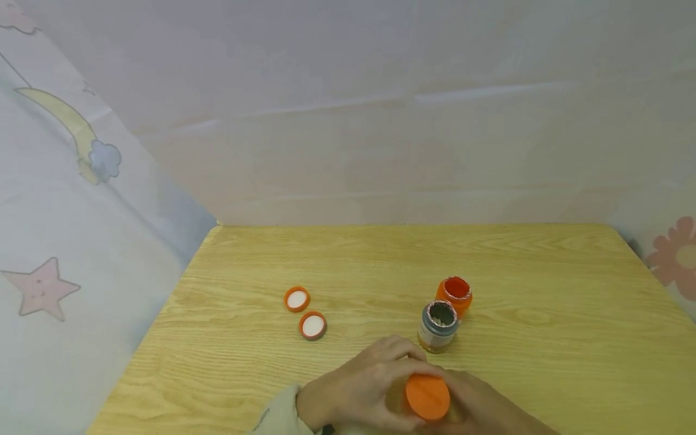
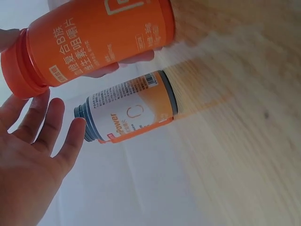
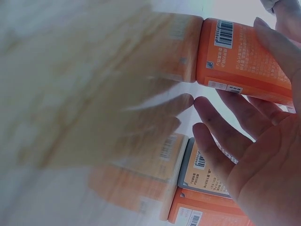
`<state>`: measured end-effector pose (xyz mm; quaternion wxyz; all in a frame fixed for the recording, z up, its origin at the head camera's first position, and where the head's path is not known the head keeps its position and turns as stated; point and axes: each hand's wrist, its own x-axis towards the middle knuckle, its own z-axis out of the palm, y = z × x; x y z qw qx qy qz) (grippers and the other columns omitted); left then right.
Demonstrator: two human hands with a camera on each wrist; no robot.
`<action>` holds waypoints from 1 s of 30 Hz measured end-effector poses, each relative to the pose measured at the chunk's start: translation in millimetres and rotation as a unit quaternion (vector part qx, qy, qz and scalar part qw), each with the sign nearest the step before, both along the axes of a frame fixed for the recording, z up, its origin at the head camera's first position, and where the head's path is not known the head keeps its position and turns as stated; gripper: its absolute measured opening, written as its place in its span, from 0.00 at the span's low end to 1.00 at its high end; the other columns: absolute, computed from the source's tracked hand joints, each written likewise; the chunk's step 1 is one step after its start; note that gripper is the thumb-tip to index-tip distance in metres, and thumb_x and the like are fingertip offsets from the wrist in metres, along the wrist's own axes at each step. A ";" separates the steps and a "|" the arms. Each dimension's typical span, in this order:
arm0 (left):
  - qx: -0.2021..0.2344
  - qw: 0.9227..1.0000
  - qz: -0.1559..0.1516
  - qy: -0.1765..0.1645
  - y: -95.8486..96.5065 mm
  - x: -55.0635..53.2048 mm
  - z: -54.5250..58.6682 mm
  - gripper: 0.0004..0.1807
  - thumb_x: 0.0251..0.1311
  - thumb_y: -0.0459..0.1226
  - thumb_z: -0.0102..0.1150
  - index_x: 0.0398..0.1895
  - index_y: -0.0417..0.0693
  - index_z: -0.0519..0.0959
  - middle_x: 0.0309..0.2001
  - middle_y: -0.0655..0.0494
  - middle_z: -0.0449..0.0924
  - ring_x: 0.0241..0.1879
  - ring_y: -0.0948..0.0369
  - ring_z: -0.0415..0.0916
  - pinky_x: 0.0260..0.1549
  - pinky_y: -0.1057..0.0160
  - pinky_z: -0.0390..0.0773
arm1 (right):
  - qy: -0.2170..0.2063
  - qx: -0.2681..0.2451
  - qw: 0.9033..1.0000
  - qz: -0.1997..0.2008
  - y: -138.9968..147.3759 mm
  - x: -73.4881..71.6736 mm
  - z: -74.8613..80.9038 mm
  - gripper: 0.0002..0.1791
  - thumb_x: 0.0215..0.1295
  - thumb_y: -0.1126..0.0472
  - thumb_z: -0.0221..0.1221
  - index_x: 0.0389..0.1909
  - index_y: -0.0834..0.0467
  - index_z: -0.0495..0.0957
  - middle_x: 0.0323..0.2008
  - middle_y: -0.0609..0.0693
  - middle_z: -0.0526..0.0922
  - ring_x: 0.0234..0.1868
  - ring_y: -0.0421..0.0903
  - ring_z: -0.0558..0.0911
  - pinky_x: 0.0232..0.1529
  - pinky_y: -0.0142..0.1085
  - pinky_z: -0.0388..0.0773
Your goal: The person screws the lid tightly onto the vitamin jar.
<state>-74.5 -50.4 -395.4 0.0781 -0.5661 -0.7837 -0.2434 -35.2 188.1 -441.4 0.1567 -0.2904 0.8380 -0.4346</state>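
An orange supplement bottle (image 2: 99,40) with white lettering stands upright near the table's front edge, its orange lid (image 1: 428,397) on top. My left hand (image 1: 370,386) grips the lid, with thumb and some fingers around its rim; in the left wrist view other fingers of this hand (image 2: 33,160) spread below it. My right hand (image 1: 484,402) holds the bottle's body. In the right wrist view that hand's thumb lies along the orange bottle (image 3: 242,59) and its lower fingers extend near the base. A lidless grey-necked bottle (image 1: 437,329) is just beyond both hands.
Behind the grey-necked bottle stands a lidless orange bottle (image 1: 455,293); both mouths have a ragged foil rim. Two lids, one orange (image 1: 296,299) and one grey-and-orange (image 1: 312,325), lie liner-up to the left on the wooden table (image 1: 228,338). A pale cloth backdrop (image 1: 348,121) hangs behind.
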 end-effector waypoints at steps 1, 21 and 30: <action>0.002 1.000 -0.002 -0.007 0.0 0.0 -0.2 0.33 0.54 0.50 0.70 0.63 0.56 0.74 0.54 0.64 0.76 0.55 0.68 0.70 0.61 0.80 0.60 | -0.009 -0.002 1.000 0.000 -0.5 0.4 0.8 0.30 0.64 0.43 0.64 0.66 0.37 0.67 0.53 0.34 0.81 0.50 0.31 0.79 0.50 0.31 0.78; 0.073 0.964 0.040 -0.252 0.1 15.1 -20.5 0.39 0.48 0.42 0.78 0.59 0.52 0.63 0.56 0.58 0.72 0.56 0.69 0.69 0.60 0.68 0.70 | -0.008 0.009 1.000 0.017 4.5 -4.5 -2.9 0.24 0.64 0.42 0.64 0.59 0.38 0.72 0.50 0.33 0.81 0.48 0.29 0.76 0.47 0.27 0.75; 0.093 0.948 0.018 -0.305 -0.9 16.6 -22.1 0.30 0.58 0.43 0.70 0.62 0.63 0.67 0.57 0.68 0.70 0.57 0.73 0.67 0.59 0.69 0.72 | -0.009 0.018 1.000 0.015 6.7 -4.0 -4.2 0.28 0.64 0.42 0.63 0.64 0.39 0.69 0.53 0.33 0.80 0.49 0.29 0.76 0.48 0.28 0.75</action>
